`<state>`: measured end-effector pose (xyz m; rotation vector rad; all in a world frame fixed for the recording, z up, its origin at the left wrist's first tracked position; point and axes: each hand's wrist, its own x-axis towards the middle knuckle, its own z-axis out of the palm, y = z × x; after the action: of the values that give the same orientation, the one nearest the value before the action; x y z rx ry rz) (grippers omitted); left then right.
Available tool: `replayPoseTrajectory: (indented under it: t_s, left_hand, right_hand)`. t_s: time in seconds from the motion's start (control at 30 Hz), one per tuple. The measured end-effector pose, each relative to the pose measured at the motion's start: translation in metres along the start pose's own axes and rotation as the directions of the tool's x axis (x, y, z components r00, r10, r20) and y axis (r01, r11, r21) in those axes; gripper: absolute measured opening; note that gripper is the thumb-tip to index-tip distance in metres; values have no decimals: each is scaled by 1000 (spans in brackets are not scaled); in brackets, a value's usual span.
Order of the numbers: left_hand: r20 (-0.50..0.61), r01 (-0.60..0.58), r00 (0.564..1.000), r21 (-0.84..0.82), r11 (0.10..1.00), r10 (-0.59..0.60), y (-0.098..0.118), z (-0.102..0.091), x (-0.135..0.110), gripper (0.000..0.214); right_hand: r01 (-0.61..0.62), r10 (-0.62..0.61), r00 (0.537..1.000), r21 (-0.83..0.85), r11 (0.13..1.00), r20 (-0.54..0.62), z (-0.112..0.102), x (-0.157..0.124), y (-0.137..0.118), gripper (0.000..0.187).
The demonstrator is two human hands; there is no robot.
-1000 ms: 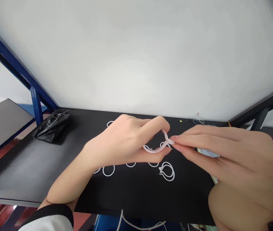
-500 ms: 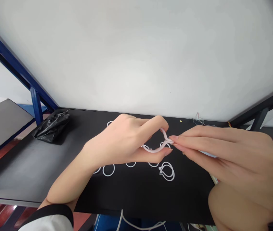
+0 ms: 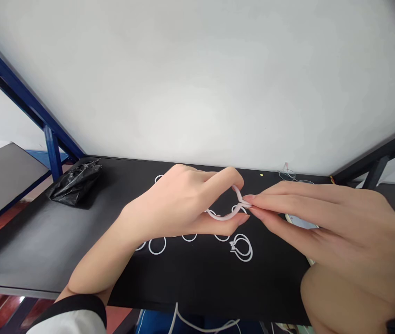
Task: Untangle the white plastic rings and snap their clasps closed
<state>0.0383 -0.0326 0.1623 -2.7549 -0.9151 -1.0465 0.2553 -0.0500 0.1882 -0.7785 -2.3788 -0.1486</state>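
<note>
My left hand (image 3: 183, 204) curls round a thin white plastic strap (image 3: 234, 211), bending it into a loop between thumb and forefinger. The fingertips of my right hand (image 3: 322, 222) pinch the strap's crossing ends at the loop's right side. Both hands hover just above a black tabletop (image 3: 79, 232). Several closed white rings (image 3: 157, 247) lie in a row under my left hand. A small bunch of two or three rings (image 3: 242, 248) lies just below the hands.
A crumpled black plastic bag (image 3: 75, 183) sits at the table's far left. A white wall rises behind the table. A blue metal frame (image 3: 49, 153) stands at left. Thin wires (image 3: 288, 174) lie at the far edge. A flat white object (image 3: 301, 222) shows partly under my right hand.
Almost nothing has moved; my right fingertips shifted very slightly up and left against the loop.
</note>
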Motion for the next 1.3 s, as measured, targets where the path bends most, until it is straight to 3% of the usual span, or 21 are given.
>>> replayPoseTrajectory:
  t_s: [0.53,0.87,1.3]
  left_hand:
    - [7,23,1000,-23,999,-22,1,-1,0,24]
    - [5,25,1000,-21,999,-25,1,-1,0,23]
    - [-13,-3,1000,-15,1000,3,1,1,1,19]
  right_hand:
    - [26,-26,999,17,1000,-20,0,-1,1,24]
    - [-48,48,999,59,997,4,-1,-5,-3,20]
    - [15,-17,1000,109,994,22,-1,-1,2,22]
